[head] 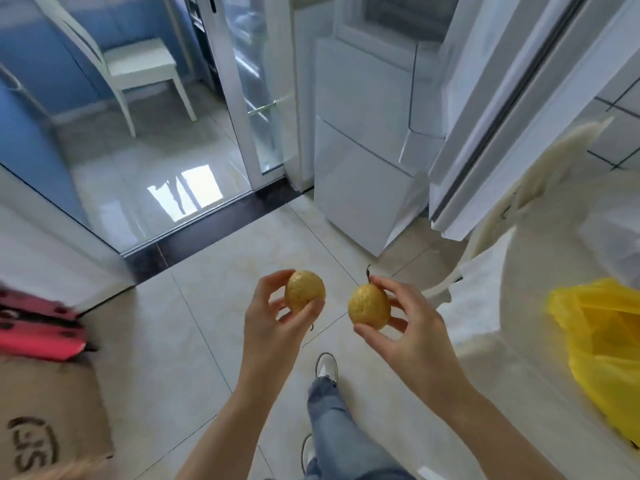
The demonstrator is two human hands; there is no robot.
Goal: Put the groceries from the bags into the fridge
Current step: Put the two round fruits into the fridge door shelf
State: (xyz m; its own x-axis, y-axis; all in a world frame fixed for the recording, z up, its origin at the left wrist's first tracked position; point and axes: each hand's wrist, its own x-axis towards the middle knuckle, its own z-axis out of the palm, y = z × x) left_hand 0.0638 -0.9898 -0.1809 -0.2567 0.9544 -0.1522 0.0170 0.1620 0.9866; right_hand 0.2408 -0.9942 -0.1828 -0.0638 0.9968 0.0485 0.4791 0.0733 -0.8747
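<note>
A white fridge (pixel 367 140) stands ahead with its door (pixel 512 109) swung open on the right. A yellow plastic bag (pixel 602 348) lies at the near right edge of a white tabletop (pixel 519 341). Over the tiled floor (pixel 194 327), the left hand (pixel 273 320) and the right hand (pixel 405 323) each curl their grip around one yellow fruit: the left fruit (pixel 304 291), the right fruit (pixel 369 308).

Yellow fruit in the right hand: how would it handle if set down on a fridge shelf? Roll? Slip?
The yellow fruit looks near round, so it would probably roll on a flat shelf. Its skin looks rough and speckled, so likely not slippery; the right hand keeps it in a fingertip grip. That light hold suggests it is small and not heavy. The thin stem on top may snap.
</note>
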